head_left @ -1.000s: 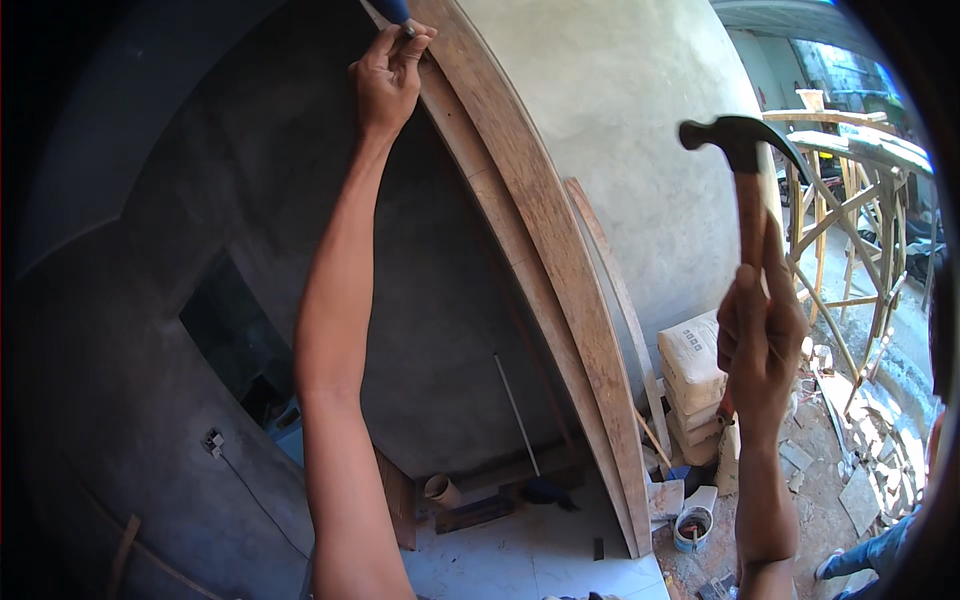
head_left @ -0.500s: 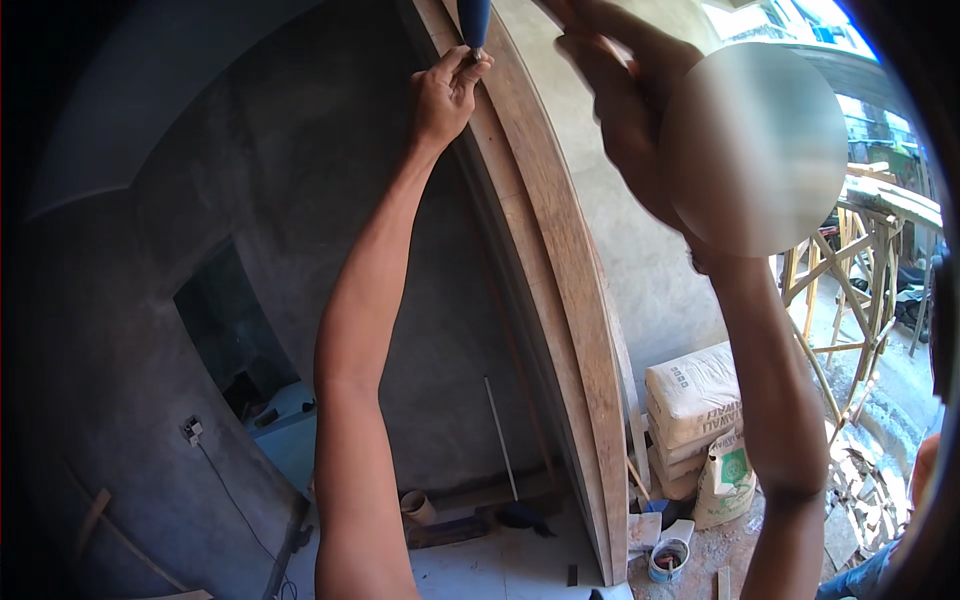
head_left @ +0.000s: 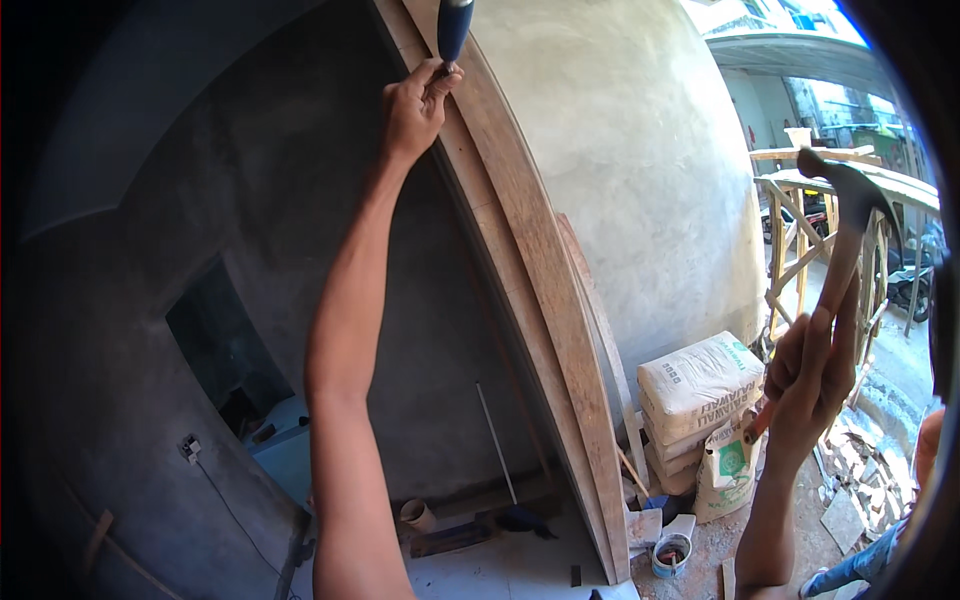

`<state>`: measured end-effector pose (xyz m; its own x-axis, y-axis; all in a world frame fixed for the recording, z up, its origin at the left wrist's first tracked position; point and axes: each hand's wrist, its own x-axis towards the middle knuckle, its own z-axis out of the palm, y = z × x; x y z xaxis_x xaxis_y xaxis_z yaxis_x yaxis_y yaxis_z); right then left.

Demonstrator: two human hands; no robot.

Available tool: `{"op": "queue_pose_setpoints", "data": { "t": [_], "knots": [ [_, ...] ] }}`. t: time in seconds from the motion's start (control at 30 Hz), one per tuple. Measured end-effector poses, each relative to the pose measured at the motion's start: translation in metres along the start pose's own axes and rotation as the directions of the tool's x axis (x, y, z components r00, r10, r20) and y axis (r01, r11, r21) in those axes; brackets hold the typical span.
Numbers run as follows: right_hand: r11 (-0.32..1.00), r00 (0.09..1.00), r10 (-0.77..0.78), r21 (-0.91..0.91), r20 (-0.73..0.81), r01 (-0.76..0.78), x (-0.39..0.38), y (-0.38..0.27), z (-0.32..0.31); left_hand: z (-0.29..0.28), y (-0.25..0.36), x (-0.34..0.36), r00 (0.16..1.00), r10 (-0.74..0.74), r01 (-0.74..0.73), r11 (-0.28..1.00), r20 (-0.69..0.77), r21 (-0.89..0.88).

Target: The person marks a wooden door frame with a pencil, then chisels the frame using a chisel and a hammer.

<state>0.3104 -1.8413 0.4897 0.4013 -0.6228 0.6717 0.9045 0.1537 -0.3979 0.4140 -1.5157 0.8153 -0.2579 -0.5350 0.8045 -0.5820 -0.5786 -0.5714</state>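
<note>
- Pinching blue-handled metal tool (head_left: 454, 30) in left grip (head_left: 412, 110), over long brown wooden frame (head_left: 525, 200).
- Drew right grip (head_left: 808, 375) back within 0.5 s, wrapped around wood-handled, dark-headed claw hammer (head_left: 852, 215); now well clear of tool.

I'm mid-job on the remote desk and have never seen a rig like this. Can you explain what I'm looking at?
There's no machine: these are a person's bare hands. The wide, bent view comes from the left of two fisheye cameras worn on the head, so picture left is the person's left. The left hand pinches a blue-handled tool below its handle, by the wooden frame; the fingers hide its tip. The right hand grips a hammer, head upward. On the ground to the right are stacked sacks and a small bucket with things inside.
</note>
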Motion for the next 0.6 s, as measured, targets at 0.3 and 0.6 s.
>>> {"op": "queue_pose_setpoints", "data": {
  "t": [0.3,0.6],
  "knots": [
    [0.967,0.972,0.236,-0.092,-0.01,-0.236,-0.019,0.034,-0.019,-0.011,0.005,-0.015,1.0,0.014,-0.018,0.988,-0.025,-0.15],
    [0.931,0.946,0.322,-0.195,0.035,-0.309,-0.032,0.06,-0.017,-0.005,0.003,-0.016,0.996,-0.081,0.087,0.98,0.04,-0.181]
  ]
}}
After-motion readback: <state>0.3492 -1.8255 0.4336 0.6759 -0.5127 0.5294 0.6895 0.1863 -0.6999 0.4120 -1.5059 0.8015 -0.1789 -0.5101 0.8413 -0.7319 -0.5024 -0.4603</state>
